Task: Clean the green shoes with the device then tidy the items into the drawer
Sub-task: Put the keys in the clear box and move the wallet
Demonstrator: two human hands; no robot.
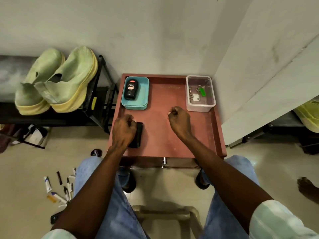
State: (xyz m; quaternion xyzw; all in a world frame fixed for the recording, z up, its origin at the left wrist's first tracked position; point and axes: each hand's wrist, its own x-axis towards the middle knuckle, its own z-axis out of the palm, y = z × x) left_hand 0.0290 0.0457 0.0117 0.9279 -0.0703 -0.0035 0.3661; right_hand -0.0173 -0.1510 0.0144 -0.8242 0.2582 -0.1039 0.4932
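- Left hand was curled round a black brush-like device lying at the front-left of the red-brown drawer, thumb side on its top edge.
- Right hand hovered over mid drawer, fingers clenched, nothing visible in it.
- Green shoes, pair w/ yellow soles, sat side by side on a black rack left of the drawer, well apart from both hands.
- Teal tray at back-left of drawer held a black Cherry polish bottle, lying flat.
- Clear plastic box at back-right held keys w/ a green tag.
- Floor at lower left: small tubes & pens scattered; a round Cherry tin just beside the drawer's front-left corner.
- Person seated, blue jeans, knees either side of the drawer front.
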